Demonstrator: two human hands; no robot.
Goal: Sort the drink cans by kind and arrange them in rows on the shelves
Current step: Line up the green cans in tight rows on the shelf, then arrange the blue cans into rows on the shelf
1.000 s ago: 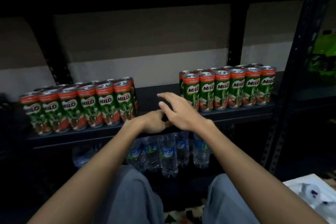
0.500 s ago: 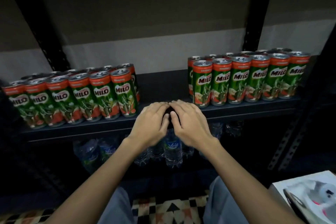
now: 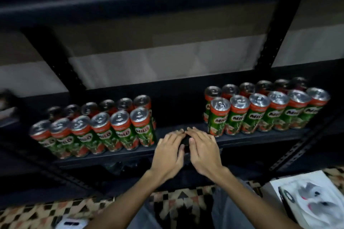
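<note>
Green and red Milo cans stand on a black shelf in two blocks, each two rows deep. The left block fills the shelf's left part and the right block its right part. In the gap between them my left hand and my right hand lie side by side, palms down, over the shelf's front edge. Their fingers are straight and nearly touch at the tips. Neither hand holds a can.
A black upper shelf hangs over the cans, with slotted uprights behind and at the right. A white box with a cat picture lies at lower right on a patterned floor.
Both hands came together flat in the gap; a second ago the left was curled under the open right. The camera rose, so the can tops show and the bottles below are out of sight.
</note>
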